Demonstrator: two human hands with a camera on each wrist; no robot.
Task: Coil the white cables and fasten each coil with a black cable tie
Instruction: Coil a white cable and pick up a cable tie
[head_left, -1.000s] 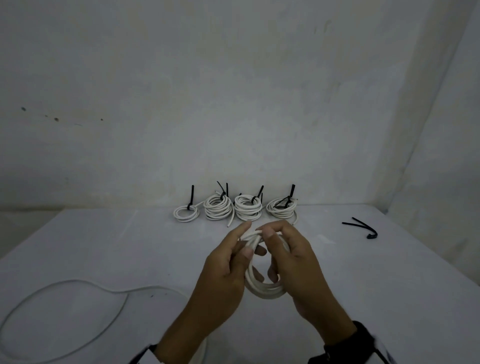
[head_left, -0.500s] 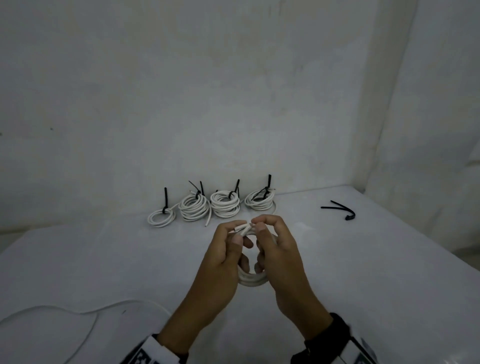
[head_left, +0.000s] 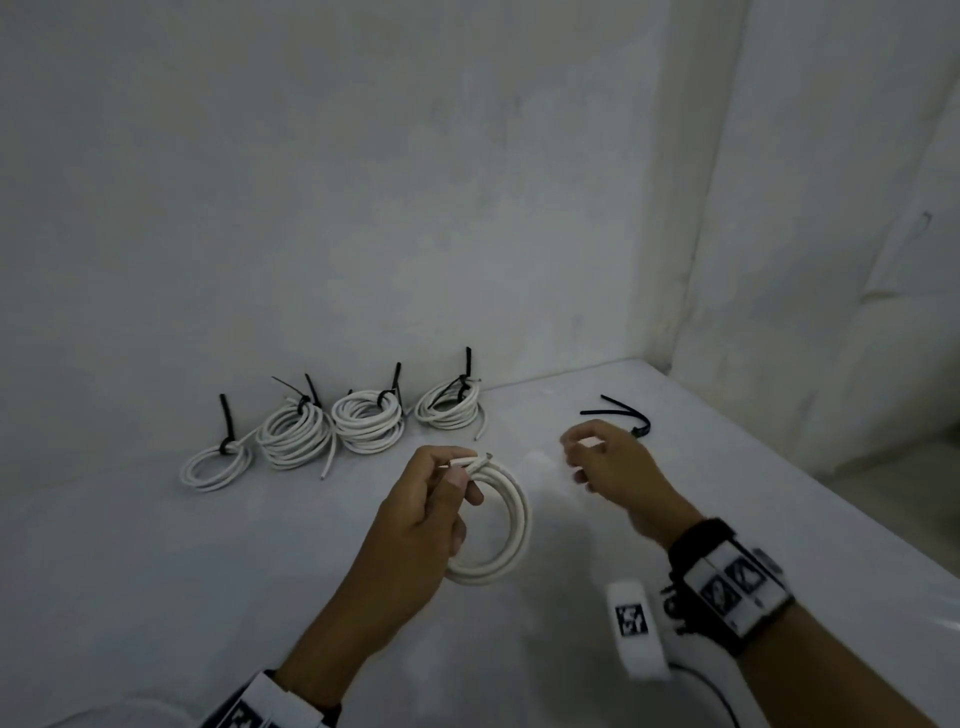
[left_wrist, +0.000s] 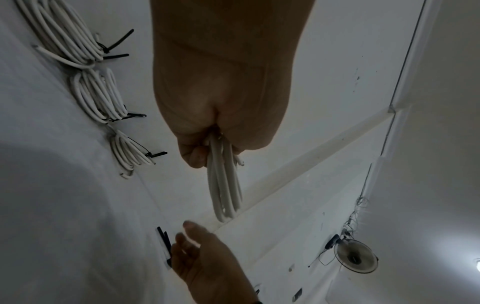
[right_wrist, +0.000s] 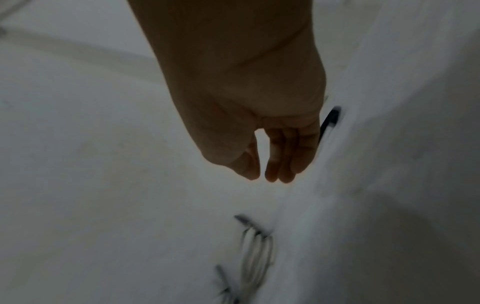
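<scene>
White coil (head_left: 501, 519) pinched at its top between left-hand fingers (head_left: 457, 475).

Smooth, faintly glossy white cable coil (head_left: 506, 525), thin black plastic ties (head_left: 621, 415), matt white table (head_left: 156, 571).

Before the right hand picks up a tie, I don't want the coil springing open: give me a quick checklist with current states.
1. Left hand grips the new coil where its turns meet: ok.
2. Cable ends tucked into that grip: ok.
3. Right hand empty and open: ok.
4. Loose black ties lie just beyond the right hand: ok.
5. Four tied coils stand out of the way: ok.
6. How many ties remain: cannot tell.
</scene>
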